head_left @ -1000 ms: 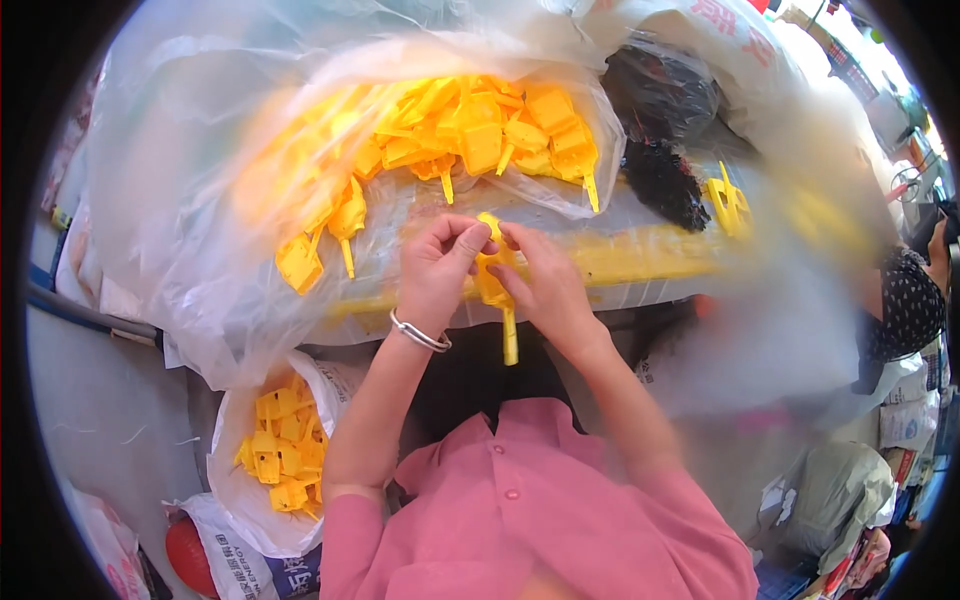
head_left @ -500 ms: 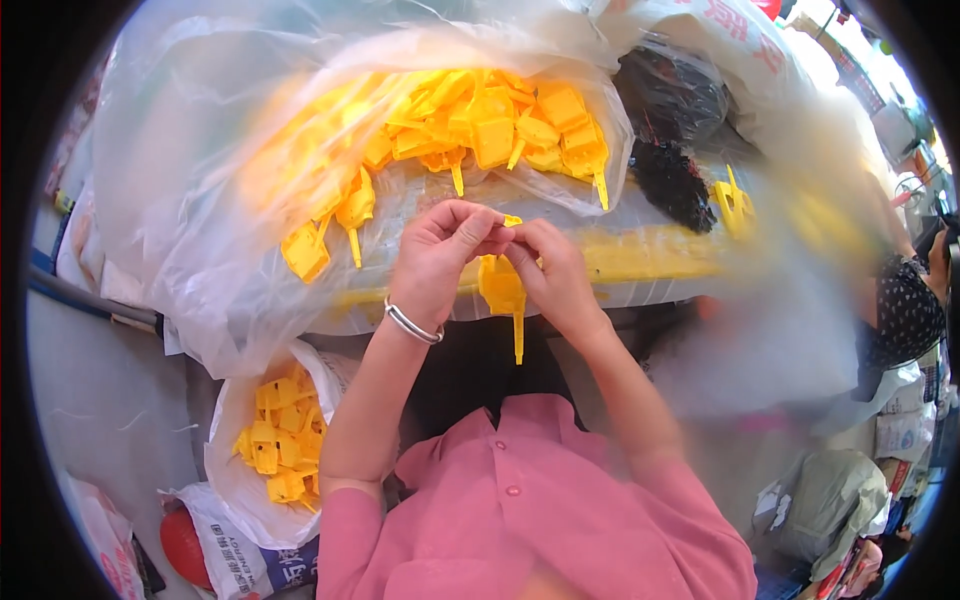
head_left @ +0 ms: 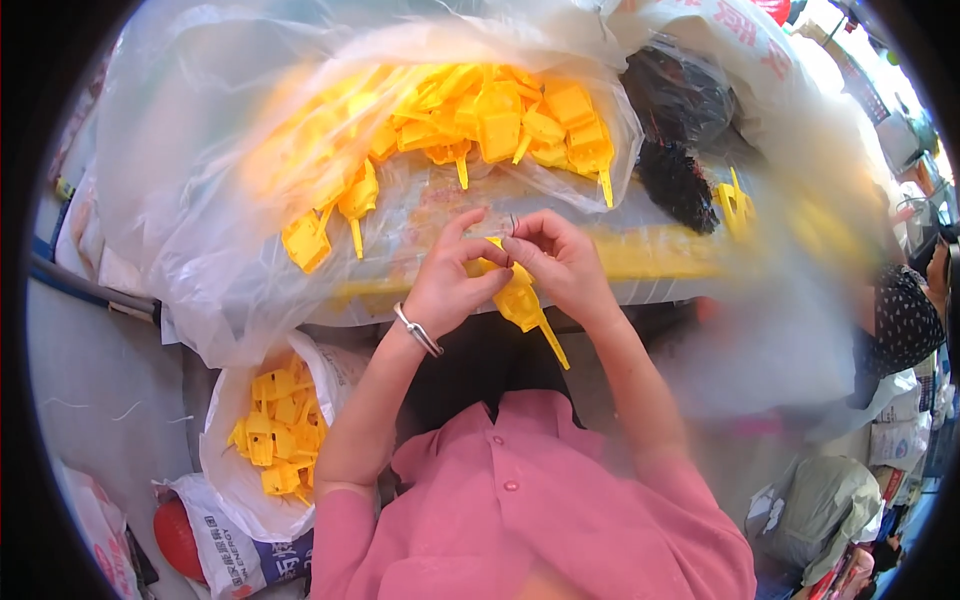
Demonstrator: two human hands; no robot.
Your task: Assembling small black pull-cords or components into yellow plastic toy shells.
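My left hand [head_left: 447, 280] and my right hand [head_left: 562, 258] meet over the table's front edge, both gripping one yellow plastic tag piece [head_left: 524, 306] whose thin stem points down toward my lap. My right fingertips pinch a small dark wire clip [head_left: 512, 228] at the piece's top. A metal bangle [head_left: 417, 331] sits on my left wrist. Behind my hands lies a heap of the same yellow pieces [head_left: 480, 120] on a clear plastic sheet [head_left: 200, 160].
A white bag [head_left: 272, 430] with several yellow pieces stands on the floor at my lower left. A pile of dark small parts [head_left: 680, 180] and loose yellow pieces [head_left: 735, 203] lie at the right. Another person's patterned sleeve [head_left: 900, 320] shows at the far right.
My hands have shifted slightly right and down with the yellow piece. Its stem now slants to the lower right, and the dark clip shows between my right fingertips.
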